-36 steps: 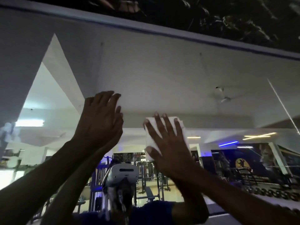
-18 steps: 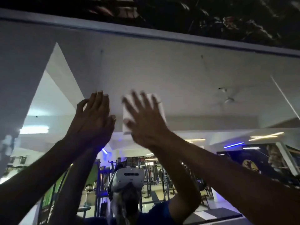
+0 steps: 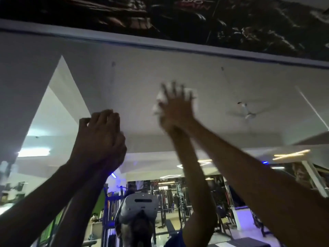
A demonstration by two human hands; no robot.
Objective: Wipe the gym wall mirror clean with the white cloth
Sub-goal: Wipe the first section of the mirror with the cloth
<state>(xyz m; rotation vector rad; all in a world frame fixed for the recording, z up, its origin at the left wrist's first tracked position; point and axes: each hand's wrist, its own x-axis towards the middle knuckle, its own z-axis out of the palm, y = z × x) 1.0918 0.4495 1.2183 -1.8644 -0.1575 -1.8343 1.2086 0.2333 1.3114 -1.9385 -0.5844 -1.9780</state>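
bare forearms (image 3: 258,175), blue shirt (image 3: 175,241), white headset (image 3: 138,205).

Mirror (image 3: 222,82) fills most of the view, with its top frame strip (image 3: 160,44) running across above both hands and a poster band (image 3: 160,16) above that strip. Right hand (image 3: 175,107) is high on the glass, right of centre, fingers spread flat over the cloth (image 3: 193,96), cloth between palm and mirror. Left hand (image 3: 99,138) is lower and to the left, against the glass, well apart from the cloth. Reflected ceiling fan (image 3: 246,112) is right of the right hand. Reflected headset (image 3: 138,206) is low centre, between the two forearms, with gym racks (image 3: 170,198) behind it.
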